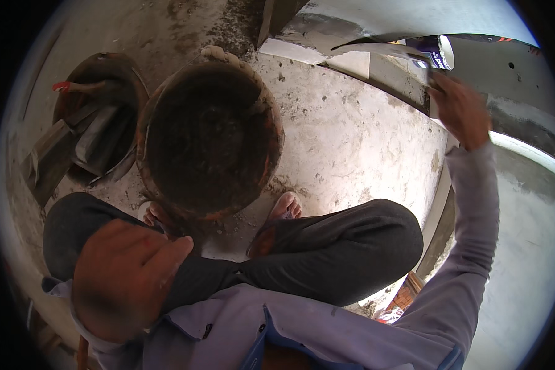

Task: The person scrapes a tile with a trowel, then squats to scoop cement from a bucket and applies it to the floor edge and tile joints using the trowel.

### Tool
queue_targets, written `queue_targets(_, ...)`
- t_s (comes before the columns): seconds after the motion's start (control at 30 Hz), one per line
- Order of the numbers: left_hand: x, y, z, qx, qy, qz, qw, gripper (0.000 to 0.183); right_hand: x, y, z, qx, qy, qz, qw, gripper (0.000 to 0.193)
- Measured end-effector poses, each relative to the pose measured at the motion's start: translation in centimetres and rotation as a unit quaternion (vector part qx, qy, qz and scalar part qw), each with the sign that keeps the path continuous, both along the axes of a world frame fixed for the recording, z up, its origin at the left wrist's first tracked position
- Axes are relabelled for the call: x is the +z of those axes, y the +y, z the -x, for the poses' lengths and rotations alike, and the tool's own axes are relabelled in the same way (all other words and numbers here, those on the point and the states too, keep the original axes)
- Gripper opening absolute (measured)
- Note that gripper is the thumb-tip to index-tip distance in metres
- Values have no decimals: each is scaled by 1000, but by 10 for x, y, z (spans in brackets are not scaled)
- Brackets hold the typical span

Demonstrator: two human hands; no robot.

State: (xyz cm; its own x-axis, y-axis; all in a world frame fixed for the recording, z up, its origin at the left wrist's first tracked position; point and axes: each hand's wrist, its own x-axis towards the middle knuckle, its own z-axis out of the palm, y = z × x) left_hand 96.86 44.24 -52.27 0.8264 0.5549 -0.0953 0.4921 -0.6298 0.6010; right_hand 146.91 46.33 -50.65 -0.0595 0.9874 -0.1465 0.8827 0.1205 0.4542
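Observation:
My right hand (pixel 462 111) reaches out at the upper right, its fingers closed around the handle of a trowel (pixel 379 49). The trowel's thin blade points left, seen nearly edge-on beside a pale ledge. Over my left knee lies my left hand (pixel 126 265), back up, thumb extended, nothing visible in it; some of its fingers are hard to make out. In front of my feet stands a large round tub (pixel 276 132) with a worn, crusted rim and dark residue inside.
Left of the tub, a smaller bucket (pixel 139 83) holds grey flat-sided tools and a red-tipped handle (pixel 61 87). A purple and white container (pixel 441 54) is behind the trowel. A wall edge (pixel 345 71) runs along the stained concrete floor (pixel 345 142).

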Motion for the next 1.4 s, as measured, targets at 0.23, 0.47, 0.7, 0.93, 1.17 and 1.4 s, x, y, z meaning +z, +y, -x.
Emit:
queue_targets(0.23, -2, 4, -2, 3, 4, -6, 1000, 29, 48, -52, 25, 28, 68, -93, 993, 29)
queue_targets(0.47, 26, 48, 31, -85, -93, -22, 992, 45, -53, 6, 32, 13, -12, 22, 1000, 15)
queue_targets(0.7, 10, 60, 71, -49, -54, 10, 997, 45, 2, 1, 59, 81, 102, -61, 990, 17)
queue_targets(0.93, 7, 56, 82, -8, -65, 132, 989, 45, -32, 8, 72, 63, 21, 14, 998, 18)
queue_targets(1.17, 11, 48, 97, -17, -70, 86, 994, 39, 23, -6, 96, 137, 167, -93, 972, 27)
queue_targets(1.4, 1, 47, 103, -32, -117, 73, 990, 36, 22, -18, 186, 184, 79, 91, 976, 33)
